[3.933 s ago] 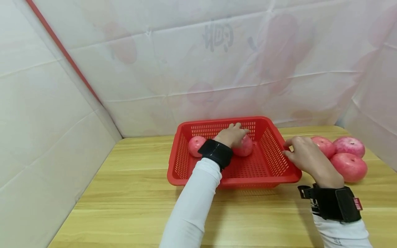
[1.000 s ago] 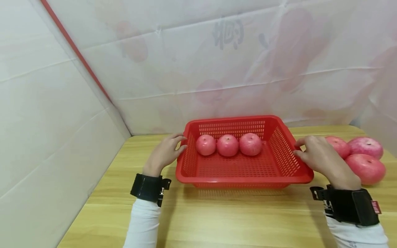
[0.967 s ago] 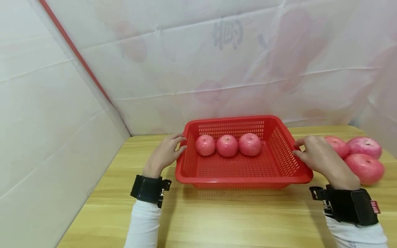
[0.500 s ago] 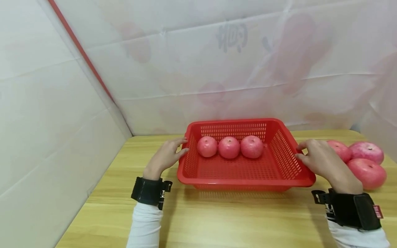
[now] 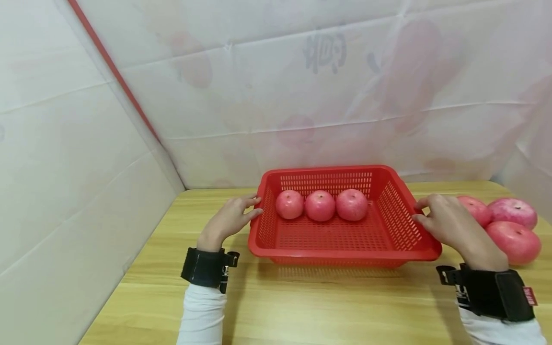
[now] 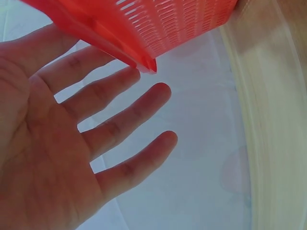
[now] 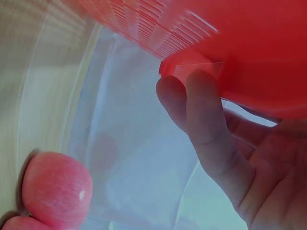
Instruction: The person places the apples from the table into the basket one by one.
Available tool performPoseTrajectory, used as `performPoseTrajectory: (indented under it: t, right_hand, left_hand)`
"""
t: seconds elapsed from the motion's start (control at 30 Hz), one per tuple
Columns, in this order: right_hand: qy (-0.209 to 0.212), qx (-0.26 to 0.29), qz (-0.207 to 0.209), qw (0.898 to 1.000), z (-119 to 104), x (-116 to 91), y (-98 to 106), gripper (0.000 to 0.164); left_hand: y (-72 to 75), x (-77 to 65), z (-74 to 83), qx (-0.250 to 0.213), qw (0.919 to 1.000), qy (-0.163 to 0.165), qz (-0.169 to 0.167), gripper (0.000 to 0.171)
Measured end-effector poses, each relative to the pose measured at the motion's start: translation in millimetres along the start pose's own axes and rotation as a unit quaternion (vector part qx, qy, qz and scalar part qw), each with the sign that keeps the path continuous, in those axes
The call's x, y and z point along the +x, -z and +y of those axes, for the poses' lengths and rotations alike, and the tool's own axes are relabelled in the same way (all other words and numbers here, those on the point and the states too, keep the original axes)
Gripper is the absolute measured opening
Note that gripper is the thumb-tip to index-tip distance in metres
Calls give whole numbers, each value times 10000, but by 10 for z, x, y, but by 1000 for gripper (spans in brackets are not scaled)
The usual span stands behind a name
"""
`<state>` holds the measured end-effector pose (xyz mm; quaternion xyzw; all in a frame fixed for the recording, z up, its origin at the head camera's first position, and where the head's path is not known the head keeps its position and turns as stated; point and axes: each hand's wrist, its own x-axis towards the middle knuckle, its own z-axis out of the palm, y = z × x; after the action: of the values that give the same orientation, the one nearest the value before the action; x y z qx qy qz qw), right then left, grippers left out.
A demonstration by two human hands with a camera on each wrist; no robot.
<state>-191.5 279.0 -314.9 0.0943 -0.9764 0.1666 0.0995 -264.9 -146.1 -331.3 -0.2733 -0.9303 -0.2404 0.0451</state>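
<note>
A red plastic basket point(image 5: 340, 256) stands on the wooden table with three apples in a row inside: a left apple point(image 5: 290, 204), a middle apple point(image 5: 320, 206) and a right apple point(image 5: 351, 205). My left hand point(image 5: 228, 220) is at the basket's left rim. Its fingers point(image 6: 120, 125) look long and spread in the left wrist view, some tips right at the rim and others off it. At the opposite end, my right hand point(image 5: 450, 225) holds the right rim. In the right wrist view its bent fingers point(image 7: 206, 115) hook under the red lip.
Three more apples point(image 5: 513, 242) lie in a cluster on the table point(image 5: 164, 287), right beside my right hand. A pale printed sheet point(image 5: 258, 96) hangs behind the table. Similar sheets stand at the left and right sides.
My left hand has come from above the apples inside the basket to its left rim. My right hand has kept to the right rim. Lately only the head view has shifted slightly.
</note>
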Motion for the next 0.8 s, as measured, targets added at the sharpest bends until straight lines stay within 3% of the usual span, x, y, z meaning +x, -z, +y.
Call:
performPoseTrajectory:
  t: [0.4,0.8]
  right_hand:
    - [40,11,-16,10000,20,7,-11,22]
    - [85,-50,9,10000,51,-4,26,24]
  left_hand:
    - [1,6,40,-64,9997,228,-78,41]
    - [2,5,94,-48,9998,183,-57,40]
